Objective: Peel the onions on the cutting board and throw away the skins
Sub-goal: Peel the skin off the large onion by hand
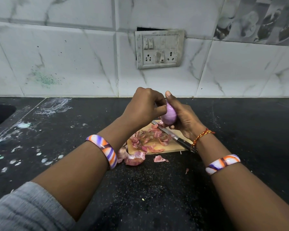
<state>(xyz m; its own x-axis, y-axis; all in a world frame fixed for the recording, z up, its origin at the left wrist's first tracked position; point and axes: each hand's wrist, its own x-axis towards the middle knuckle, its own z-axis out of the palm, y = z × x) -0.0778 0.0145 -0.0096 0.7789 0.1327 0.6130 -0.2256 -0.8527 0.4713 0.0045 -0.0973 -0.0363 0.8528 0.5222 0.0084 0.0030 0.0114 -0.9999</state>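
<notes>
Black counter [157, 189] carries a board [175, 145] heaped with skins [150, 139] (knife [170, 133] too). Above it, right hand [182, 119] grips a peeled onion [169, 115]; left hand [143, 107] pinches its top.

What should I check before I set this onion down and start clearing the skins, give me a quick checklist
1. Onion held securely: ok, the right hand grips it and the left hand pinches at its top.
2. Onion fully peeled: cannot tell, the visible side is smooth and pale purple, but the far side is hidden.
3. Knife safely placed: not ok, it lies across the cutting board right under the hands, its handle past the edge.
4. Skins gathered: not ok, most are piled on the board, but some lie on the black counter.
5. Bin within reach: cannot tell, none in view.
</notes>
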